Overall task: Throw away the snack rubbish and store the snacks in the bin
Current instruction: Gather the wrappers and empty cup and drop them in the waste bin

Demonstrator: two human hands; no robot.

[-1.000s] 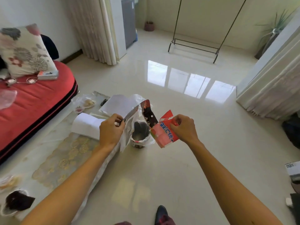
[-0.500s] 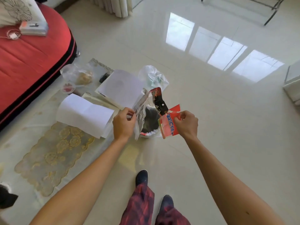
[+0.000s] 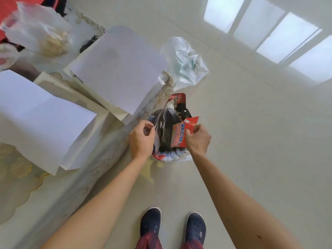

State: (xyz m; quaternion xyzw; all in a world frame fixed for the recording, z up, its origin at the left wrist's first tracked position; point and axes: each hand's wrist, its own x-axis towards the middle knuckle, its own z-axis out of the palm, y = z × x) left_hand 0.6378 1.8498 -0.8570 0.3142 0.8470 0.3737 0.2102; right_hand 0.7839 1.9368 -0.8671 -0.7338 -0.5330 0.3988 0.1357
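Left hand [image 3: 142,139]: pinches the edge of a silvery wrapper [image 3: 160,128] between thumb and fingertips, above the bin.
Right hand [image 3: 197,139]: grips a red snack packet [image 3: 178,135] with blue lettering, just beside the silvery wrapper.
Bin [image 3: 172,156]: on the floor under both hands, lined with a plastic bag, dark inside.
Dark wrapper [image 3: 181,106]: red and black, sticking up beyond the hands; its holder cannot be told.
Counter [image 3: 93,177]: left of the bin, carrying white paper sheets [image 3: 118,69] and a clear bag of snacks [image 3: 41,35].
Floor [image 3: 260,141]: pale glossy tiles; a crumpled plastic bag [image 3: 185,62] lies beyond the bin.
Shoes [image 3: 150,221]: dark blue, toes toward the bin.
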